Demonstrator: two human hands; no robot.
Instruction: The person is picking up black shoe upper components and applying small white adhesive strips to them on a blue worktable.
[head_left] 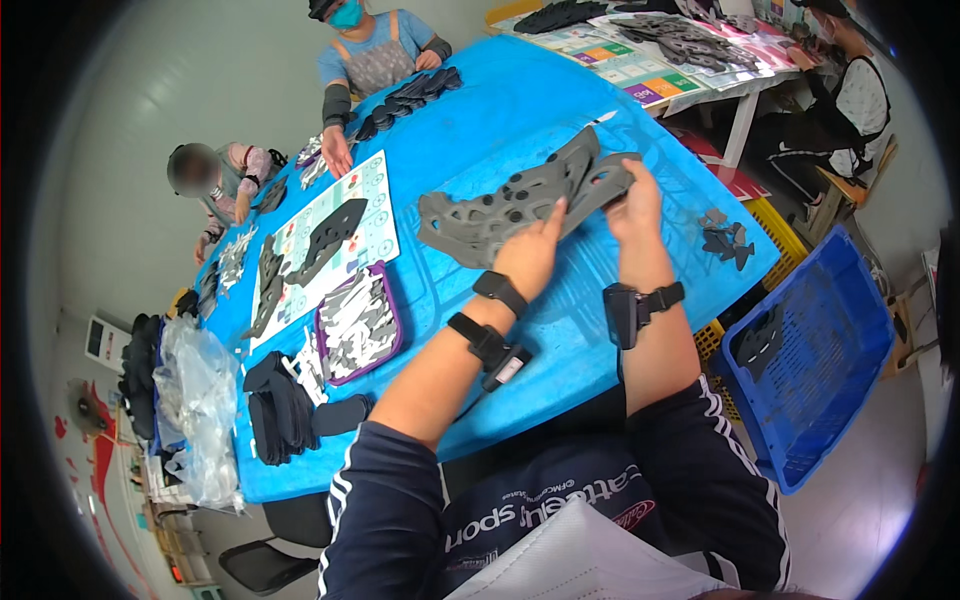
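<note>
L hand: fingers closed on 1 grey foam sheet, pinching its near edge.
R hand: grips same sheet's R end, sheet held just above blue table.
R of hands: approx. 5 small grey scraps; 1 blue crate lower R.
L of hands: 1 purple-edged tray w/ cutouts, black stack.
Beyond: 2 ppl at table's far side, dark pieces.
</note>
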